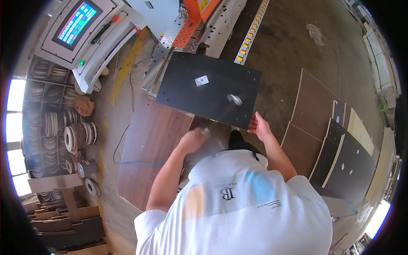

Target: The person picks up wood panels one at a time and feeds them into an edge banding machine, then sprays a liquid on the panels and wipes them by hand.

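Observation:
A flat black board (191,100) with small holes near its edges and a white label (202,80) lies in front of me, its far left part against the machine. My right hand (260,127) is closed on the board's near right corner. Near the board's front edge, my left hand (193,140) is closed with a small pale thing (205,131) at its fingertips; motion blur hides its kind. A small shiny, silvery object (234,100) rests on the board's right part.
A control panel with a lit screen (76,23) stands far left, beside the machine (187,25). Brown panels (153,148) lie at left, with a cable (140,163) across them. Rolls of edging (80,136) fill racks further left. More boards (344,165) lean at right.

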### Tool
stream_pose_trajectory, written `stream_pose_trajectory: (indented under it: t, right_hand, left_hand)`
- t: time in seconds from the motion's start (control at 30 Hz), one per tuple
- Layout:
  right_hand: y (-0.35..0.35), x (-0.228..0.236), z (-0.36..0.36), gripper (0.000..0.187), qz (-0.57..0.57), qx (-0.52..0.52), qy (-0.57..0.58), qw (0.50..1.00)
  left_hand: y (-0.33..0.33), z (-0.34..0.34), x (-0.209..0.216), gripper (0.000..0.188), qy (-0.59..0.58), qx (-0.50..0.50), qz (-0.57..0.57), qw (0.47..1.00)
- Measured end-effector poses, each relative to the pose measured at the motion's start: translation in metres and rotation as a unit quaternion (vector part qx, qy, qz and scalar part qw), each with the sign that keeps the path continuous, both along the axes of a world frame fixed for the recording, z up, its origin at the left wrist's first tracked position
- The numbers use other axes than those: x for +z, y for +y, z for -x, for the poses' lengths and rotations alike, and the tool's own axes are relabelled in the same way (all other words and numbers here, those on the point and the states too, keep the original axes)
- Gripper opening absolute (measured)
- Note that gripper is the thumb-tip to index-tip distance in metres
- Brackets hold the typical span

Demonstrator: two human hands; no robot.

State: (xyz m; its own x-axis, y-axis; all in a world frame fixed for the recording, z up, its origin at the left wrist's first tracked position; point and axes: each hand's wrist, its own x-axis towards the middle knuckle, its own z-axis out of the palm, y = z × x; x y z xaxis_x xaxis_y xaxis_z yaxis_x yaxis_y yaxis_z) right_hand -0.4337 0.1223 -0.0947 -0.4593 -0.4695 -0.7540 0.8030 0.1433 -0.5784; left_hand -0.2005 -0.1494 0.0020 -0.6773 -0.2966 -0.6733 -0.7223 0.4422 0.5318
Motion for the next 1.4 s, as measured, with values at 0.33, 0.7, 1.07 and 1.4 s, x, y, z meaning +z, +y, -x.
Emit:
stream_pose_trajectory:
  t: [0.33, 0.7, 1.07, 1.4]
  right_hand:
    - [-0.008, -0.012, 0.016, 0.053, -0.005, 0.007, 0.017, 1.000]
    - [-0.025, 0.010, 0.018, 0.048, -0.062, 0.086, 0.125, 0.986]
    - [-0.032, 0.010, 0.017, 0.046, -0.079, 0.071, 0.169, 0.980]
    - [-0.035, 0.024, 0.008, 0.044, -0.104, -0.011, 0.138, 0.985]
  left_hand:
    - [0.007, -0.112, 0.015, 0.044, -0.010, -0.057, 0.047, 0.997]
    - [0.037, -0.160, 0.060, 0.051, -0.085, 0.032, 0.053, 0.994]
    - [0.066, -0.194, 0.031, 0.049, -0.113, 0.029, 0.035, 0.993]
    - [-0.003, -0.197, -0.022, 0.034, 0.113, 0.614, -0.061, 0.779]
